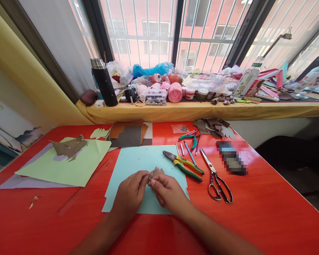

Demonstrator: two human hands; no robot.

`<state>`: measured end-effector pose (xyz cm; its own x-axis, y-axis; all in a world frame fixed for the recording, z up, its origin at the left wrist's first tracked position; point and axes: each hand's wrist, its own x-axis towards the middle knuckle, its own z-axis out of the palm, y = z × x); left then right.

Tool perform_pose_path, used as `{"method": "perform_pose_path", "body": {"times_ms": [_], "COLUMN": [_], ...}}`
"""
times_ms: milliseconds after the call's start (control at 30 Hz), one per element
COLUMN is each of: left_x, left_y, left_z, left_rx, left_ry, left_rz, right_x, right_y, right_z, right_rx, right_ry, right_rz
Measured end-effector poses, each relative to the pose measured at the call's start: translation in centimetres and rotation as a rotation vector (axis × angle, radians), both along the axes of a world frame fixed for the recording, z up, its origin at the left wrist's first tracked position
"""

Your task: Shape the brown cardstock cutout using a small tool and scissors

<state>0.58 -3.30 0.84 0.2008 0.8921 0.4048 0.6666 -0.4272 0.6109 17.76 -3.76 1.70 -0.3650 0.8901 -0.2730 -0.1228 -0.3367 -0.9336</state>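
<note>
Both hands meet over a light blue sheet [133, 159] on the red table. Between them is a small brown-grey cut piece [156, 171] with a jagged edge. My left hand [131, 191] pinches its left side, where a tiny metallic bit shows at the fingertips. With fingers bent and closed, my right hand [168, 193] grips the piece from the right. Their fingertips nearly touch, and the lower part of the piece is hidden. Pliers with yellow-green handles [186, 166] lie right of the hands, and scissors [215, 179] are beyond them.
Green paper [69, 166] with a brown scrap [69, 147] lies left. Brown sheets [126, 134], small green pliers [192, 139], thin rods [190, 153] and a pile of cut pieces [214, 127] sit at the back. A thermos [105, 85] stands on the cluttered sill.
</note>
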Motion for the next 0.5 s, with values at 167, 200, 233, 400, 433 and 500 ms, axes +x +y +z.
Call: {"method": "perform_pose_path", "body": {"times_ms": [167, 200, 233, 400, 433, 500], "left_x": [0.5, 0.5, 0.6, 0.7, 0.6, 0.6], "left_y": [-0.5, -0.6, -0.7, -0.4, -0.3, -0.3], "left_z": [1.1, 1.3, 1.5, 1.9, 2.0, 2.0], "left_rx": [-0.145, -0.19, -0.239, -0.364, -0.364, -0.355], "left_ry": [-0.216, -0.262, -0.309, -0.47, -0.486, -0.508], "left_rz": [0.016, 0.017, 0.022, 0.038, 0.046, 0.069], "right_x": [0.6, 0.6, 0.7, 0.8, 0.7, 0.7], "right_y": [0.3, 0.3, 0.3, 0.0, 0.0, 0.0], "right_z": [0.6, 0.6, 0.7, 0.7, 0.7, 0.8], "right_rx": [0.034, 0.043, 0.051, 0.089, 0.098, 0.11], "right_ry": [0.054, 0.062, 0.068, 0.078, 0.08, 0.08], "right_rz": [-0.035, -0.038, -0.037, -0.019, -0.015, -0.004]}}
